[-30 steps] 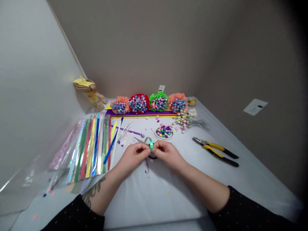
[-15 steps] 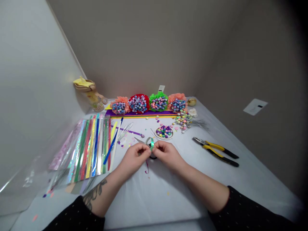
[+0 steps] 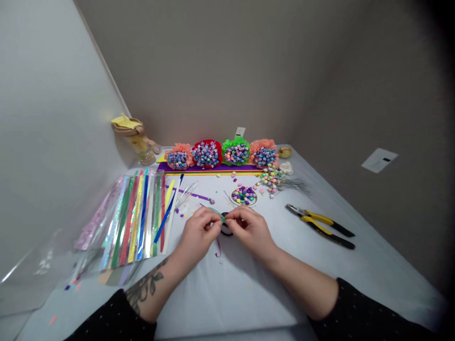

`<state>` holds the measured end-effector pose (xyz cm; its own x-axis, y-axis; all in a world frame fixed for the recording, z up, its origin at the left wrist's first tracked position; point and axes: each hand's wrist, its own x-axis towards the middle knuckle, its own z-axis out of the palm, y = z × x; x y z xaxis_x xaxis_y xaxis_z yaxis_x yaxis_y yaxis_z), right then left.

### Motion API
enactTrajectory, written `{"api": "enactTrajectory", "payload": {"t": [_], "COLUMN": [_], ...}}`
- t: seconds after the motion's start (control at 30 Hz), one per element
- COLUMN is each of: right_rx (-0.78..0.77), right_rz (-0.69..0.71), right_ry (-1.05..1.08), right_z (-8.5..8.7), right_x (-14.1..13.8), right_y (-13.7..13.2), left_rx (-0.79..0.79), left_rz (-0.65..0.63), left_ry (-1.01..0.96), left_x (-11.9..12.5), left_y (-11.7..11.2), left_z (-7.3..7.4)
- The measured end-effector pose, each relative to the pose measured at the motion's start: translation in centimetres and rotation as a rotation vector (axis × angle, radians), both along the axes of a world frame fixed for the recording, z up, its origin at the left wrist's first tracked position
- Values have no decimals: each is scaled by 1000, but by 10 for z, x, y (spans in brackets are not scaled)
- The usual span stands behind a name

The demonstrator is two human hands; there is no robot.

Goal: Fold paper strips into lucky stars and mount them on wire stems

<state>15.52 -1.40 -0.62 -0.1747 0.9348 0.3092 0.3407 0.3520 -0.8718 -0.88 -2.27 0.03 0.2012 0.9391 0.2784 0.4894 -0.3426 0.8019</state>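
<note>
Between my two hands is a narrow green paper strip [image 3: 223,218], pinched at both sides and mostly covered by fingertips. My left hand [image 3: 201,229] is closed on its left part, thumb against forefinger. My right hand [image 3: 249,229] pinches the other side, close to the left fingertips. Directly beneath them lies a pair of scissors [image 3: 226,231] with black handles, its blades partly hidden by my left hand. A small curled magenta strip [image 3: 218,248] rests on the cloth just below. Beyond my right hand sits a round dish [image 3: 255,203] of small folded paper stars [image 3: 243,194].
Plastic sleeves of shiny coloured strips [image 3: 133,218] spread at left. Yellow-and-black pliers [image 3: 320,226] lie at right. Along the back stand several tissue-paper bunches filled with stars [image 3: 206,154]. Stars on wires [image 3: 273,177] lie back right, a jar [image 3: 145,154] back left.
The green strip's loop, which stood up above my fingers, has been drawn down small between the fingertips. Both hands stay nearly in place; the view has shifted slightly.
</note>
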Motion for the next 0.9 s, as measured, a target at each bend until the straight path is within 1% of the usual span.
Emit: {"api": "enactTrajectory", "payload": {"t": [0.13,0.23,0.3,0.5,0.67,0.77,0.8,0.83,0.9], "right_rx": [-193,-286,-298,-260,-324,-338,-351,-377,-471], "right_rz": [27,70,83,73,62,57,54,50,52], "right_ry": [80,122,117,78,160,207,232,268,391], "right_z": [0,-2,-3,-5,-4,-5,-5,-5,-5], "right_x": [-1,-2,-2,-3,-2,-2,-1,-1,-1], "right_y": [3,4,4,3,5,6,7,7,8], "left_rx": [-4,2,4,-6,11,41,54,62,47], "left_rz": [11,20,17,37,81,116,91,30,-159], "left_ry": [32,50,59,78,61,77,93,116,178], "left_x": [-1,0,2,3,1,2,3,4,7], "left_y": [-1,-1,-2,-4,-1,-5,-8,-11,-17], "left_z": [1,0,0,1,2,5,5,5,3]}}
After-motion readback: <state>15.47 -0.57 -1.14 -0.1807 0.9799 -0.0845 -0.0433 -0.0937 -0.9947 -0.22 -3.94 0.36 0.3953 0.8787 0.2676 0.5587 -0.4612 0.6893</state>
